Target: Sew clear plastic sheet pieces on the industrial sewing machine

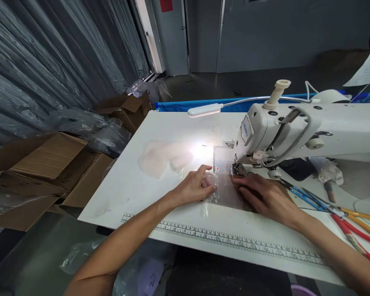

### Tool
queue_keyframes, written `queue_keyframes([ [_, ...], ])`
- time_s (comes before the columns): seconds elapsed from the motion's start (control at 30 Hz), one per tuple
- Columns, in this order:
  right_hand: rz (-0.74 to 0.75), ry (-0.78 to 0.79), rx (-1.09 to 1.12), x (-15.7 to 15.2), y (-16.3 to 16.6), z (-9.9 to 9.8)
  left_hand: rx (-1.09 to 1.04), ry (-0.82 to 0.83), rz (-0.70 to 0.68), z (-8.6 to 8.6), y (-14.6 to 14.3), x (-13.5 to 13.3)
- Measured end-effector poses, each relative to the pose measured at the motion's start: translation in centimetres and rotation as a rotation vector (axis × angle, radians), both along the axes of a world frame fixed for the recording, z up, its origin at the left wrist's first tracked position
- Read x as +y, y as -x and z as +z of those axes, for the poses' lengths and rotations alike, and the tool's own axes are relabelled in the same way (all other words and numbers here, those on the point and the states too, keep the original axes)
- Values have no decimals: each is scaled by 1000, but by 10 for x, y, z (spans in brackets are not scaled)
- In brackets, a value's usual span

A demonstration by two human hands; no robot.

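A white sewing machine [296, 127] stands on a white table [135, 189]. A thin translucent piece of material [223, 191] lies on the bed just in front of the needle area [234, 168]. My left hand [195, 187] rests on the left side of that piece, fingers curled and pressed down on it, the index finger pointing toward the needle. My right hand [263, 195] lies flat on its right side, fingers stretched toward the presser foot. Both hands hold the piece down on the table.
A gooseneck lamp [205, 110] lights the bed. A pale piece of fabric [163, 156] lies left of the needle. Scissors and pliers with blue, red and yellow handles [342, 218] lie at the right. Open cardboard boxes [49, 164] stand left of the table. A ruler strip [234, 242] runs along the front edge.
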State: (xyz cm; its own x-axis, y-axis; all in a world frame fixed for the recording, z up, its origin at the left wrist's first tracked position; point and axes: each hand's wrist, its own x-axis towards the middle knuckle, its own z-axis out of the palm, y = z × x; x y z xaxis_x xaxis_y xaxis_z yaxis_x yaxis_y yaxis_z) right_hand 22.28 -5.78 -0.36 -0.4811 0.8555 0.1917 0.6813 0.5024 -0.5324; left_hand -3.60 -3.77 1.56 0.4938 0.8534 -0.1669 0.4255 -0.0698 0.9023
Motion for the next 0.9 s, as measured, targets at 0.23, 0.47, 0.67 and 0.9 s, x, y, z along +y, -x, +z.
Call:
queue_keyframes([
  [0.23, 98, -325, -283, 2, 1, -6, -8, -28, 159, -1, 4, 11],
  [0.47, 61, -210, -153, 8, -7, -9, -25, 42, 175, -7, 5, 17],
  [0.67, 62, -174, -111, 7, -12, -9, -85, 139, 220, -1, 6, 21],
  [0.9, 69, -253, -94, 3, -4, -9, -82, 124, 216, 0, 4, 20],
])
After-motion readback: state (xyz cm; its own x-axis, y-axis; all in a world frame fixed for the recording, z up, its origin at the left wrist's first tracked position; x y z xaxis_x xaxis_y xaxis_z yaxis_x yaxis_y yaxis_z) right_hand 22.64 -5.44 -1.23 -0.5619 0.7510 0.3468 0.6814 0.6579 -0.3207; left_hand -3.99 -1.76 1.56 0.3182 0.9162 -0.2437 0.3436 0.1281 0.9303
